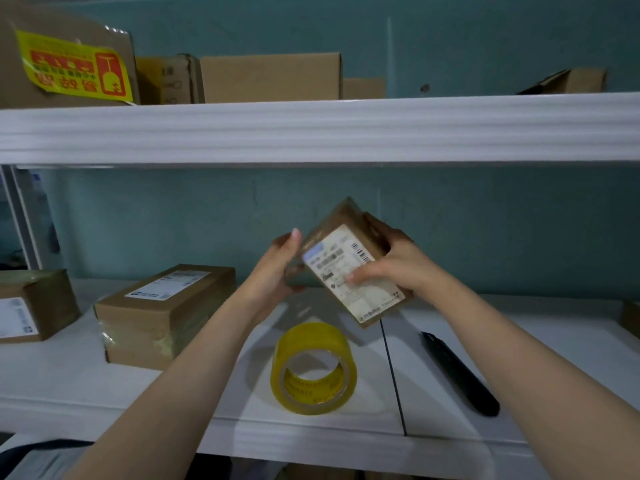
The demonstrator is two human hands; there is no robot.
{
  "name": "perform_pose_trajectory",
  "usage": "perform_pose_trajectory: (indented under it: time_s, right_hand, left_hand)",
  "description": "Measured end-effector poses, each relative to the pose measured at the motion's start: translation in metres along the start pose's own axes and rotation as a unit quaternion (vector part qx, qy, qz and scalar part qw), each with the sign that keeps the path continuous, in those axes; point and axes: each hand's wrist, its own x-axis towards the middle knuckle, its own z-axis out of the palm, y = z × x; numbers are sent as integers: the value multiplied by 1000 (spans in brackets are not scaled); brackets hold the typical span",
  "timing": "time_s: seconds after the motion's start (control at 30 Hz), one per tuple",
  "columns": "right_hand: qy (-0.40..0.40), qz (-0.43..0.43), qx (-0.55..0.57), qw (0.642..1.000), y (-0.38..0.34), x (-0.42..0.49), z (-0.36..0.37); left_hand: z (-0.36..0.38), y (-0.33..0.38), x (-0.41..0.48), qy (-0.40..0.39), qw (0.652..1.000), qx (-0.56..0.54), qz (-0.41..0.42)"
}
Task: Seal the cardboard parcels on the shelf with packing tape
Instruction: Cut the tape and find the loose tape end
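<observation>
Holding a small parcel tilted in the air over the lower shelf, the person has both hands on it. The left hand curls round its lower left edge with the thumb raised alongside. The right hand clasps the opposite side, thumb laid across the white label and fingers tucked behind. The parcel hangs clear of the board, just above and behind the yellowish tape roll, which sits near the shelf's front lip. A black cutter lies to the right of the roll, apart from it, and a bigger parcel rests to the left.

From where I stand the little box looks light, since two easy grips carry it without strain, and stiff enough to keep its corners. Its brown faces have a sheen, so I would guess they are a bit slick. Gripping it by the edges and corners seems safest, leaving the flap seam free for the tape.
</observation>
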Motion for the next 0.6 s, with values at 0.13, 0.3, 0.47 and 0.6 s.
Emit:
perform_pose_trajectory:
  time_s: [0.13,0.3,0.47,0.6]
  right_hand:
    - [-54,103,248,962,5,-2,-1]
    - [-48,135,370,918,17,2,-8]
    - [-42,111,474,873,37,-19,-2]
    - [71,62,472,876,47,-32,20]
  left_hand:
    - [10,-19,-3,-68,997,39,-28]
    - [32,-16,2,-59,997,41,-13]
    - [32,-21,-2,-55,998,30,-3]
    - [28,-20,-6,-66,997,48,-5]
